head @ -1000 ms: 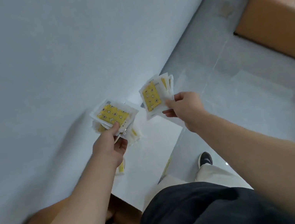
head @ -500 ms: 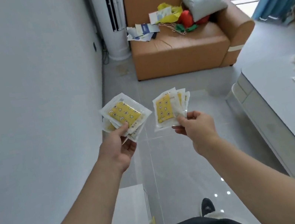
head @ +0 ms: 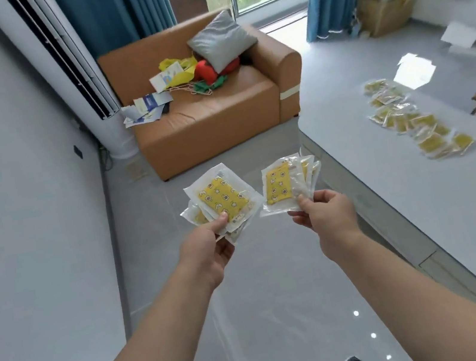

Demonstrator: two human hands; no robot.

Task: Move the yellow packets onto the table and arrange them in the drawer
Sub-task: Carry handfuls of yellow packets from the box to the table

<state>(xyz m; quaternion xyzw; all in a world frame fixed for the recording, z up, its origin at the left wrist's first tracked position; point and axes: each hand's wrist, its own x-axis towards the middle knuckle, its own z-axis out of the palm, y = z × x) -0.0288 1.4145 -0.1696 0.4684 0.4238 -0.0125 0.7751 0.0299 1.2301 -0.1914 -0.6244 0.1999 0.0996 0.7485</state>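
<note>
While both forearms reach forward over the grey floor, my left hand (head: 209, 245) grips a loose stack of yellow packets (head: 222, 198), thumb clamped on the top one and fingers curled beneath. My right hand (head: 327, 212) pinches a fanned bundle of packets (head: 281, 185) by its lower edge, thumb pressed on the front and fingers curled behind. Each packet is a clear pouch containing a yellow patterned insert. Both lots are held upright-tilted, just beside each other and not touching. To my right, the grey table (head: 424, 212) carries a scattered row of packets (head: 415, 119) toward its far end, well apart from my hands. Beyond, the tan sofa (head: 214, 121) holds a grey cushion (head: 220, 38), papers and coloured clutter.
</note>
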